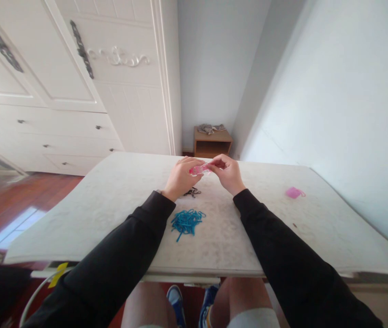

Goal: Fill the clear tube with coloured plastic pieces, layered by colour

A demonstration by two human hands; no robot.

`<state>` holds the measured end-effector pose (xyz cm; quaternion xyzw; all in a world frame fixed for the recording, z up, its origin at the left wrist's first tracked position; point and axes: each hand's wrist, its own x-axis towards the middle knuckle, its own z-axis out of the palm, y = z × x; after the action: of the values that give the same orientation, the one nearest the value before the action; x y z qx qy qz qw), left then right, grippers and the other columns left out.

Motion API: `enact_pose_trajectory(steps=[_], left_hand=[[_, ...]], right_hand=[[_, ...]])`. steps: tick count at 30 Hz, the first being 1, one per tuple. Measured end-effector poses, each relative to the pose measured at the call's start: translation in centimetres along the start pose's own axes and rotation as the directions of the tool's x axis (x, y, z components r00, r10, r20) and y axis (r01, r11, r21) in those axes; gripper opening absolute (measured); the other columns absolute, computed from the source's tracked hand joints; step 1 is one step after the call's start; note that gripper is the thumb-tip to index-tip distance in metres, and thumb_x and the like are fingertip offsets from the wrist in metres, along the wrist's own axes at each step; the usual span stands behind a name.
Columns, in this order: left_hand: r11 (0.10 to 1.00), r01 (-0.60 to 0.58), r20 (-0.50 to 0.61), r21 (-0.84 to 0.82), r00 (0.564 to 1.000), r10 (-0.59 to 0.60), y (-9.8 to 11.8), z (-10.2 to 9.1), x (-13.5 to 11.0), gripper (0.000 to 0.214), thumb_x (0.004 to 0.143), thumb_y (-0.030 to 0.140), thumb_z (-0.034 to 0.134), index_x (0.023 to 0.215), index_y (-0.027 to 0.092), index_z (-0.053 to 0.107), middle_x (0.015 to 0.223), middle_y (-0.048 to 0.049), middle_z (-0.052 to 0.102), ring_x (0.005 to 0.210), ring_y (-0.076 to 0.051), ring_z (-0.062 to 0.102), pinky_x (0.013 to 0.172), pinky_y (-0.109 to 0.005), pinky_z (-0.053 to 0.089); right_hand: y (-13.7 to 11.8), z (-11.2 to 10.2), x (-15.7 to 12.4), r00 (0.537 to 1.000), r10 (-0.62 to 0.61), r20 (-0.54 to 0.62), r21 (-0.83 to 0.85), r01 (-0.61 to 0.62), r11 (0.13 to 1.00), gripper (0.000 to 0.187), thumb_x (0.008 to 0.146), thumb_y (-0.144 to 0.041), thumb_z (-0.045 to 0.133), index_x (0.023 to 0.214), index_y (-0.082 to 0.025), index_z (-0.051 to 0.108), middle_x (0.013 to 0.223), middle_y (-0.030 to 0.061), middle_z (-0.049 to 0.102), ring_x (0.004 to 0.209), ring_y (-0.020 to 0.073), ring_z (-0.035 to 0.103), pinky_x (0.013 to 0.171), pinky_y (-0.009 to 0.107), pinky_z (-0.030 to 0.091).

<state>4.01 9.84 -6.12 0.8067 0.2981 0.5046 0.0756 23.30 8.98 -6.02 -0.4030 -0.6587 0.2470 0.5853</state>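
Over the far half of the table, my left hand [182, 175] is closed round a small clear plastic piece with pink in it [198, 170]; its exact kind is too small to make out. My right hand [227, 172] pinches the right end of the same piece between thumb and fingers. Beneath my left hand lies a little heap of dark, thin pieces [193, 192], partly hidden. Closer to me is a tangled pile of blue cords [187, 222]. Off to the right sits a small pink pouch [293, 192] with a loop.
The white table [111, 214] has a tiny brown bit [294, 225] on its right part. A white wardrobe [132, 105] stands behind at the left, a wall at the right. Beyond the table is a low wooden cabinet [213, 136] with cloth on top.
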Motion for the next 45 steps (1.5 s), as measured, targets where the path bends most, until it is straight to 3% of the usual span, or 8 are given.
enact_pose_trajectory(steps=[3, 6, 12, 22, 29, 34, 42, 45], left_hand=[[0.999, 0.03, -0.006, -0.013, 1.0, -0.03, 0.1, 0.0, 0.0, 0.032, 0.076, 0.009, 0.077, 0.105, 0.022, 0.079, 0.107, -0.0059, 0.08, 0.098, -0.022, 0.073, 0.094, -0.041, 0.059], [0.997, 0.077, -0.01, -0.023, 0.997, -0.078, 0.1, 0.0, 0.0, 0.03, 0.076, 0.011, 0.077, 0.104, 0.022, 0.078, 0.106, -0.0058, 0.08, 0.097, -0.023, 0.074, 0.093, -0.041, 0.059], [0.987, 0.153, -0.044, -0.044, 0.987, -0.155, 0.3, 0.0, 0.1, 0.03, 0.074, 0.012, 0.079, 0.103, 0.02, 0.078, 0.104, -0.0062, 0.08, 0.098, -0.023, 0.073, 0.093, -0.04, 0.059], [0.977, 0.21, -0.06, -0.043, 0.975, -0.213, 0.4, -0.1, 0.2, 0.029, 0.073, 0.013, 0.078, 0.101, 0.02, 0.079, 0.102, -0.0056, 0.08, 0.095, -0.022, 0.074, 0.092, -0.039, 0.059], [0.993, 0.109, -0.013, -0.042, 0.994, -0.11, 0.0, 0.1, 0.0, 0.029, 0.075, 0.015, 0.079, 0.103, 0.021, 0.078, 0.105, -0.0056, 0.08, 0.098, -0.023, 0.073, 0.093, -0.041, 0.059], [0.995, 0.077, 0.014, -0.058, 0.997, -0.076, 0.1, 0.1, -0.2, 0.028, 0.078, 0.015, 0.078, 0.105, 0.022, 0.077, 0.106, -0.005, 0.079, 0.1, -0.022, 0.074, 0.095, -0.04, 0.059], [0.991, 0.118, -0.034, -0.065, 0.992, -0.12, 0.6, -0.1, 0.1, 0.031, 0.076, 0.016, 0.081, 0.106, 0.022, 0.077, 0.104, -0.0048, 0.079, 0.096, -0.021, 0.073, 0.091, -0.038, 0.059], [0.982, 0.179, -0.094, -0.067, 0.978, -0.184, 0.8, -0.2, 0.2, 0.032, 0.075, 0.017, 0.083, 0.106, 0.021, 0.076, 0.103, -0.0045, 0.079, 0.093, -0.021, 0.073, 0.088, -0.037, 0.059]], right_hand=[[-0.1, 0.2, -0.1, 0.999, 0.01, -0.031, 0.005, -0.009, 1.0, 0.032, 0.079, -0.051, 0.084, 0.074, -0.021, 0.073, 0.078, 0.0032, 0.073, 0.072, 0.0179, 0.065, 0.069, 0.035, 0.054], [-0.4, 0.3, -0.1, 0.996, -0.076, -0.041, -0.037, 0.075, 0.997, 0.029, 0.081, -0.05, 0.083, 0.075, -0.023, 0.078, 0.084, 0.0046, 0.072, 0.079, 0.0191, 0.066, 0.072, 0.035, 0.056], [-0.6, 0.2, -0.1, 0.991, -0.113, 0.072, -0.056, 0.117, 0.991, 0.028, 0.089, -0.052, 0.075, 0.087, -0.025, 0.081, 0.09, 0.0054, 0.073, 0.086, 0.0197, 0.068, 0.077, 0.035, 0.058], [-0.5, 0.1, -0.5, 0.976, -0.118, 0.182, 0.024, 0.116, 0.993, 0.016, 0.09, -0.025, 0.069, 0.103, -0.023, 0.077, 0.106, 0.0065, 0.077, 0.102, 0.021, 0.073, 0.099, 0.04, 0.059], [-1.0, 0.2, -0.4, 0.989, -0.13, 0.065, -0.053, 0.133, 0.99, 0.015, 0.09, -0.038, 0.073, 0.087, -0.024, 0.073, 0.095, 0.005, 0.069, 0.088, 0.0185, 0.068, 0.081, 0.036, 0.062], [-1.0, 0.3, -0.4, 0.994, -0.104, 0.036, -0.097, 0.107, 0.989, 0.018, 0.089, -0.039, 0.075, 0.082, -0.022, 0.071, 0.085, 0.0038, 0.072, 0.082, 0.019, 0.069, 0.081, 0.038, 0.06], [-2.0, -0.1, -0.8, 0.964, -0.214, 0.156, -0.225, 0.246, 0.943, 0.011, 0.096, -0.025, 0.056, 0.102, -0.024, 0.065, 0.104, 0.0081, 0.068, 0.1, 0.0232, 0.068, 0.093, 0.042, 0.055], [-2.6, -0.4, -0.8, 0.968, -0.238, 0.083, -0.282, 0.252, 0.926, 0.012, 0.096, -0.025, 0.053, 0.102, -0.025, 0.064, 0.106, 0.0082, 0.07, 0.11, 0.0259, 0.063, 0.098, 0.044, 0.051]])
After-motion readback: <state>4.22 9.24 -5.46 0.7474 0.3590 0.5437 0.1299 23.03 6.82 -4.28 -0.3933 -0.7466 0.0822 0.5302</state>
